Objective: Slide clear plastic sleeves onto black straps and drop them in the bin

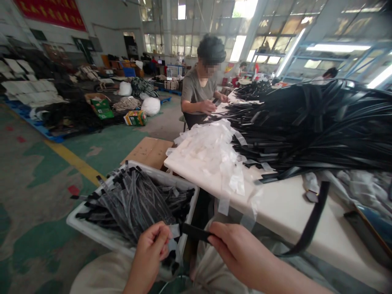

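Observation:
My left hand (pixel 154 243) is closed on a clear plastic sleeve (pixel 174 231), above the near edge of a white bin (pixel 75 223). To its right, my right hand (pixel 228 245) pinches a black strip (pixel 196 232), whose end reaches close to the sleeve. Whether strip and sleeve touch is hard to tell. Behind my right wrist a black band (pixel 312 224) curves up over the table edge; its link to the held strip is hidden. Many black strips in clear sleeves (pixel 131 200) fill the bin.
On the white table (pixel 284 208) lie a pile of clear sleeves (pixel 211 151) and a large heap of black strips (pixel 321 122). Across the table corner a person (pixel 199 87) handles a strip. A cardboard box (pixel 148 151) stands behind the bin. A tray (pixel 370 232) lies at right.

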A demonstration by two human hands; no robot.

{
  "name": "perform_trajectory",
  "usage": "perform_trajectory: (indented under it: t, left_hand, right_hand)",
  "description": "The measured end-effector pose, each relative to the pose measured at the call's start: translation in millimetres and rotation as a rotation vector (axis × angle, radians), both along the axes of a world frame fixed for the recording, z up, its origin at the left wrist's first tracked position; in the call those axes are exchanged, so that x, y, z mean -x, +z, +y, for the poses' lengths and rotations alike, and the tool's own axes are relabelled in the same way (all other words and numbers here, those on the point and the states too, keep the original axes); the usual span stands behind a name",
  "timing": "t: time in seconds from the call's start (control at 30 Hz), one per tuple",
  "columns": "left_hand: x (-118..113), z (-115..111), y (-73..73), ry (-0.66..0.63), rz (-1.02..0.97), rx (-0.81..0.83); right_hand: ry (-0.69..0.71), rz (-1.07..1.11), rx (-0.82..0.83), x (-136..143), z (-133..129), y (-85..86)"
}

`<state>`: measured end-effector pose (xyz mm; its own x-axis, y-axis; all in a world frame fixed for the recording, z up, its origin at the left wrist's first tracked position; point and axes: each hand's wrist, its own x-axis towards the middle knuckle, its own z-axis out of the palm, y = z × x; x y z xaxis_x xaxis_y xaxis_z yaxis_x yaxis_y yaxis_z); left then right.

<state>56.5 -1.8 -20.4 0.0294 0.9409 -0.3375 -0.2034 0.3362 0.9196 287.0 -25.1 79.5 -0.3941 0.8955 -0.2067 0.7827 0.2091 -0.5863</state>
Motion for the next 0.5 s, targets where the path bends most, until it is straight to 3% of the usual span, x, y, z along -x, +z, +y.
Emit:
perform_trajectory:
  t: [0.33,0.4,0.5]
  left_hand:
    - [1.0,0.9,4.0,-0.061,0.039,-0.007]
    - [1.3,1.9,7.3,-0.149,0.123,-0.090]
    - [-1.5,0.6,13.3,-0.388,0.221,-0.209]
  right_hand:
    - [0.022,-0.034,0.043,8.8,7.4,-4.6]
    - [0.052,-0.046,0.055,9.0,9.3,-1.9]
    - [0.127,-0.076,0.093,13.0,13.3,-0.7]
